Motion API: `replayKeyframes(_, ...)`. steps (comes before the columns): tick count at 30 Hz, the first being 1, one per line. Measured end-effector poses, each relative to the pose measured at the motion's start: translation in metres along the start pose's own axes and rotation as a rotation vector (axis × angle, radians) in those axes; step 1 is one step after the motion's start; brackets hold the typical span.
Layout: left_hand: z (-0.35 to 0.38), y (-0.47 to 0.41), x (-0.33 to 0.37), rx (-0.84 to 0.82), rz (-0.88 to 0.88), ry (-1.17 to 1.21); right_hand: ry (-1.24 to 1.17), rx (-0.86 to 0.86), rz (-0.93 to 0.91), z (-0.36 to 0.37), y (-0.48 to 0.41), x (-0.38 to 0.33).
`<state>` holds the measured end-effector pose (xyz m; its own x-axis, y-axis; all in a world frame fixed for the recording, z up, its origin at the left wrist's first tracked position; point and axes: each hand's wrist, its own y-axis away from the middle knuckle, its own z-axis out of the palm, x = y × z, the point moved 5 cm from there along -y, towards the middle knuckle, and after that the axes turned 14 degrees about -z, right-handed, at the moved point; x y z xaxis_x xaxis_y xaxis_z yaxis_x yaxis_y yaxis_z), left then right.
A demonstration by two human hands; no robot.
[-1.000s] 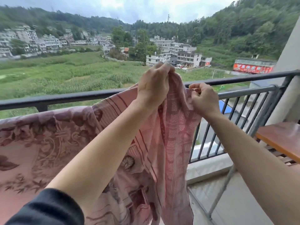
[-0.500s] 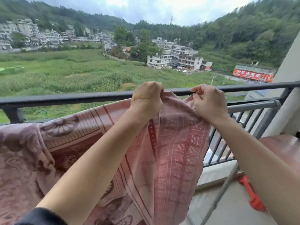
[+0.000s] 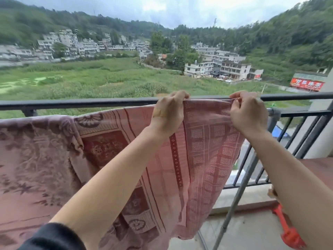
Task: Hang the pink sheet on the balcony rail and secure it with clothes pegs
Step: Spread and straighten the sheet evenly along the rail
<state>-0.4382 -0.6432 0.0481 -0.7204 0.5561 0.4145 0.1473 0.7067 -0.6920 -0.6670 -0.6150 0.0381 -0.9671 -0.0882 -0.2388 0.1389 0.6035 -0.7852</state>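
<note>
The pink patterned sheet point(image 3: 207, 150) hangs down in front of the black balcony rail point(image 3: 81, 103), its top edge stretched level with the rail between my hands. My left hand point(image 3: 168, 114) grips that edge with curled fingers near the middle of the rail. My right hand point(image 3: 247, 112) pinches the sheet's right corner close to the rail. To the left, the sheet sags below the rail beside a mauve flowered cloth point(image 3: 32, 159). No clothes peg shows in either hand.
A grey metal pole point(image 3: 234, 197) leans against the railing bars at the right. A red plastic tool point(image 3: 290, 231) lies on the balcony floor under my right forearm. A reddish-brown tabletop point(image 3: 317, 166) stands at the right edge. Beyond the rail is open drop.
Both hands have moved apart and pulled the sheet's top edge out flat, bringing it up level with the rail. My view has tilted and come closer to the railing.
</note>
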Motion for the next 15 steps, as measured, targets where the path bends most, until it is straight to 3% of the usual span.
replayKeyframes(2,0.026,0.014,-0.002,-0.141,-0.049,-0.144,0.048,-0.131,0.021,0.002,0.013,0.015)
replayKeyframes(4,0.031,0.027,-0.004,-0.155,-0.068,-0.162,0.055,-0.194,0.017,0.004,0.021,0.021)
replayKeyframes(9,0.003,0.050,-0.016,-0.091,-0.062,-0.213,0.055,-0.138,-0.106,0.011,0.017,-0.006)
replayKeyframes(15,-0.083,0.078,-0.092,0.166,-0.198,-0.278,-0.145,-0.144,-0.253,0.044,0.024,-0.110)
